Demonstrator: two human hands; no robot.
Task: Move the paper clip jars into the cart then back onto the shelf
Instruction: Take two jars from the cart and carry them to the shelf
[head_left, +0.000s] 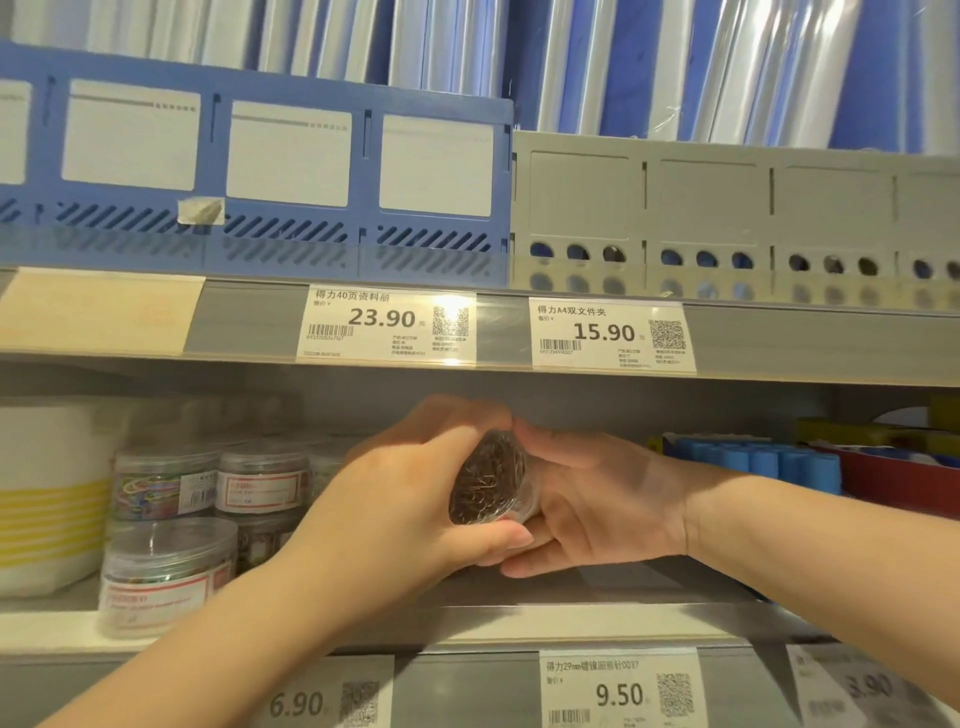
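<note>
Sideways, jar (485, 480), between left hand (410, 499), right hand (602, 499)

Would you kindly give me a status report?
Left hand and right hand grip the paper clip jar, tipped on its side. Over the shelf. Stacked jars to its left.

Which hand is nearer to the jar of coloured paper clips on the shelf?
Left. The left hand is a little to the right of the jar of coloured clips, gripping the held jar; the right hand cups that jar's far side, farther right.

Shelf-edge tags 23.90 (382, 317), 15.90 (605, 332), 9.50 (618, 693), 6.90 (296, 704)
</note>
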